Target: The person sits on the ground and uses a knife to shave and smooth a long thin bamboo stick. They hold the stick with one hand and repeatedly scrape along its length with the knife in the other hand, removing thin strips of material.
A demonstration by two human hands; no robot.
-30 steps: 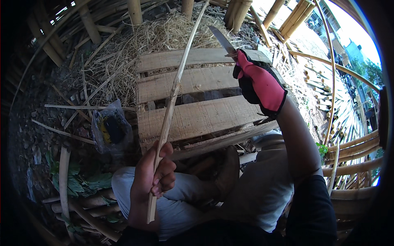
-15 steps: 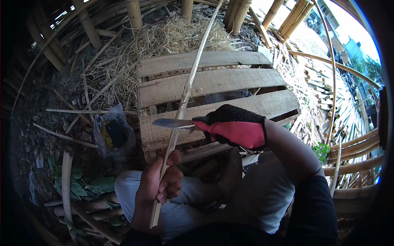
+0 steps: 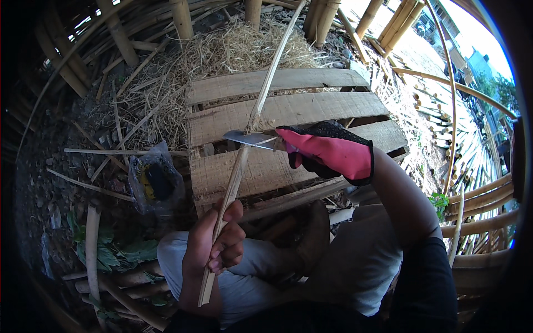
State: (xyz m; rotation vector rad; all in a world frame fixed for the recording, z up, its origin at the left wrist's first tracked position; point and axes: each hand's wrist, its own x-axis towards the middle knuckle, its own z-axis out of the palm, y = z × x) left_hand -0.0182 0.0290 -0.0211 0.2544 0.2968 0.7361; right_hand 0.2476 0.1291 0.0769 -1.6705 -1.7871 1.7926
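Note:
My bare left hand (image 3: 221,237) is closed around the lower part of a long, split bamboo strip (image 3: 237,172). The strip slants up and away, past the top edge of the view. My right hand (image 3: 327,150), in a pink and black glove, grips a knife (image 3: 250,139) by its handle, most of which the glove hides. The blade lies across the strip, well above my left hand, where a rough, frayed patch shows on the bamboo. Beneath the strip is a low wooden slatted platform (image 3: 333,108), with small shavings on its boards.
A pile of dry shavings (image 3: 233,53) lies beyond the platform, before upright bamboo posts (image 3: 181,19). To the left are a clear plastic bag (image 3: 155,177) with dark and yellow things inside, and loose strips. Cut bamboo poles (image 3: 480,227) are stacked at right.
My right hand and the knife have moved away from me along the strip, and slightly right. My left hand keeps its hold in nearly the same place.

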